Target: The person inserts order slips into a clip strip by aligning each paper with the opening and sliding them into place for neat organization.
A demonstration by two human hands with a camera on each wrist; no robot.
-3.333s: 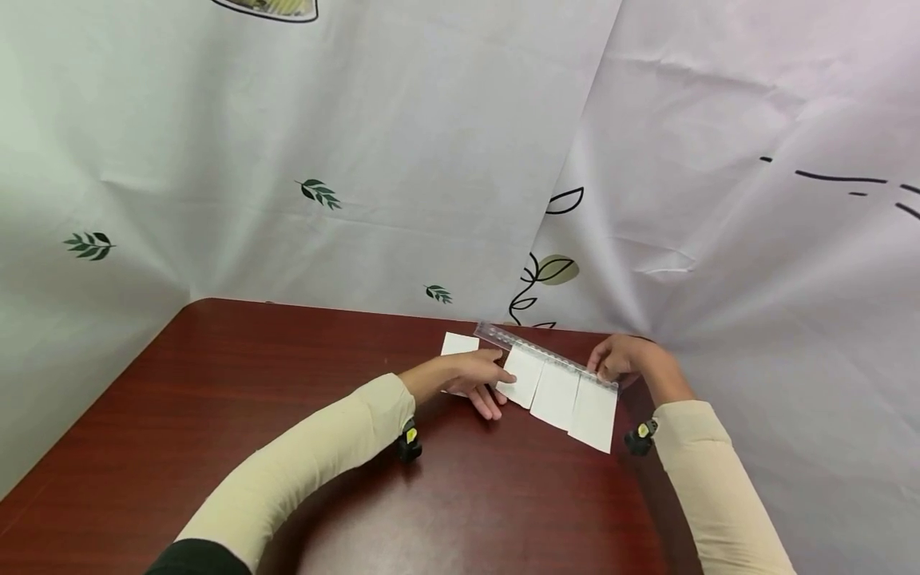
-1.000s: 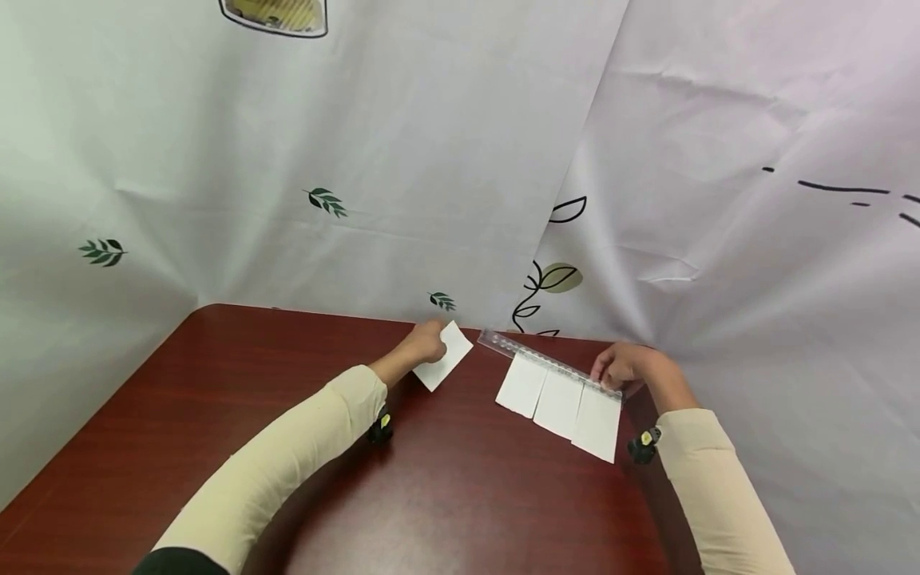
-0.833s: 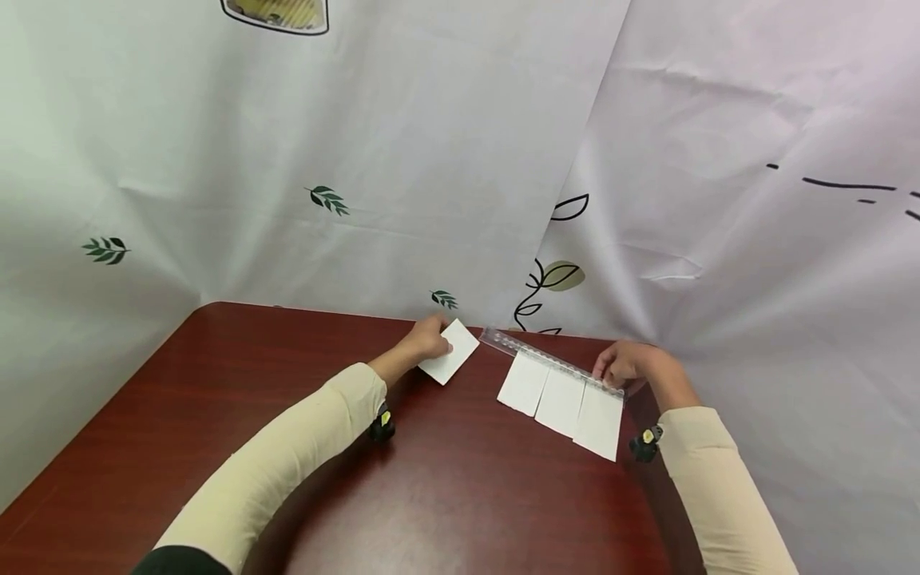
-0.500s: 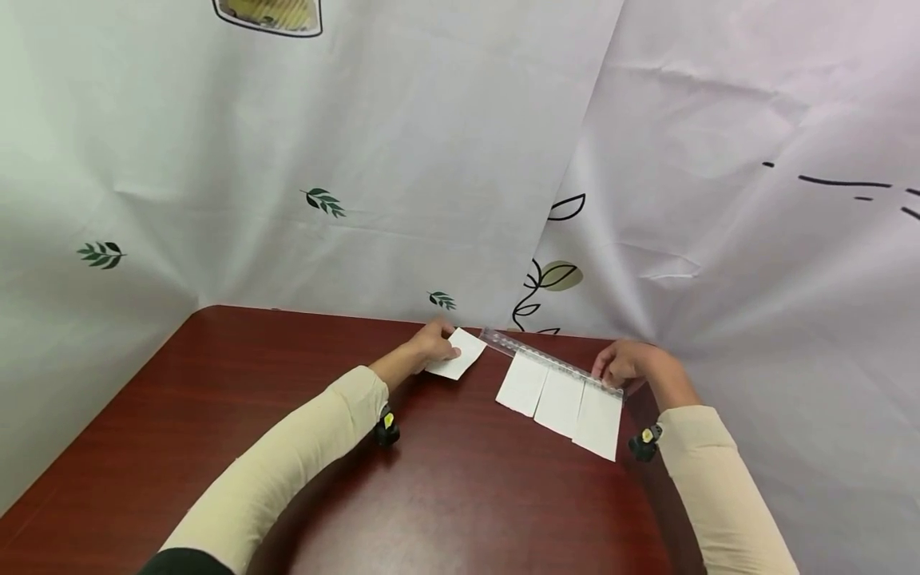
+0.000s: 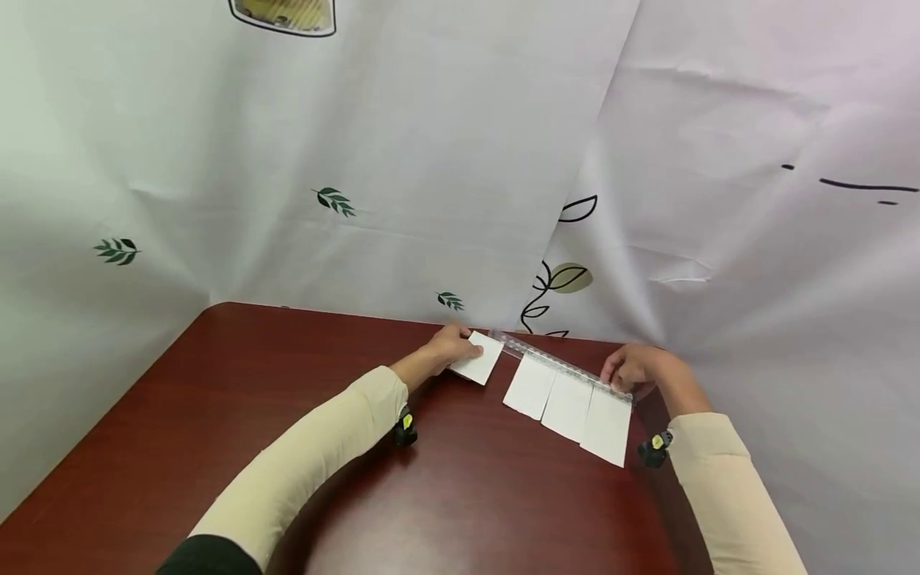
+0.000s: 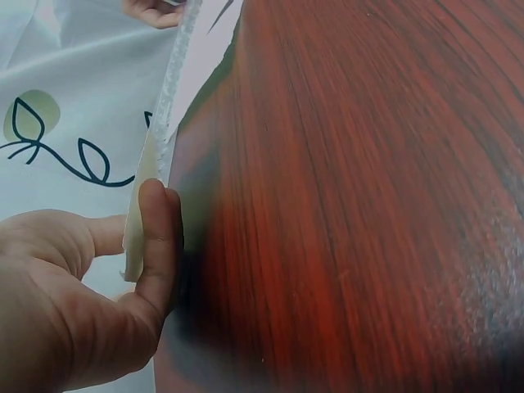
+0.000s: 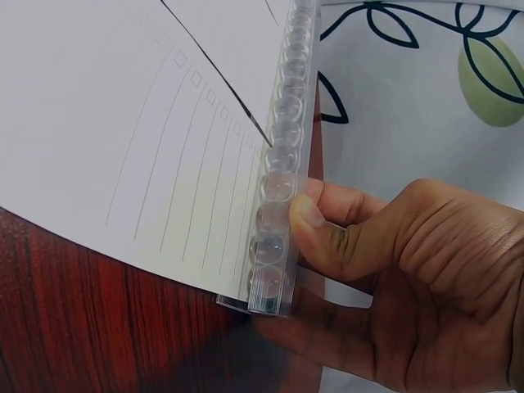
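Note:
My left hand point(image 5: 455, 347) pinches a white paper sheet point(image 5: 483, 361) between thumb and fingers, beside the far left end of a clear plastic strip point(image 5: 561, 363). In the left wrist view this sheet point(image 6: 137, 221) stands nearly edge-on, overlapping the strip's end. A row of round bumps runs along the strip point(image 7: 278, 201). My right hand point(image 5: 632, 367) pinches the strip near its right end, thumb on top. Three paper sheets point(image 5: 568, 403) sit side by side with their upper edges along the strip. Printed lines and small boxes show on the nearest sheet point(image 7: 164, 155) in the right wrist view.
Everything is at the back right of a dark red wooden table point(image 5: 460, 487). A white cloth backdrop point(image 5: 402, 160) with printed leaves rises right behind the table's back edge. The right hand is near the table's right edge.
The left hand, earlier at the leftmost of the three sheets, has picked up the separate sheet, turned it and brought it rightward to the strip's end. The right hand keeps its hold.

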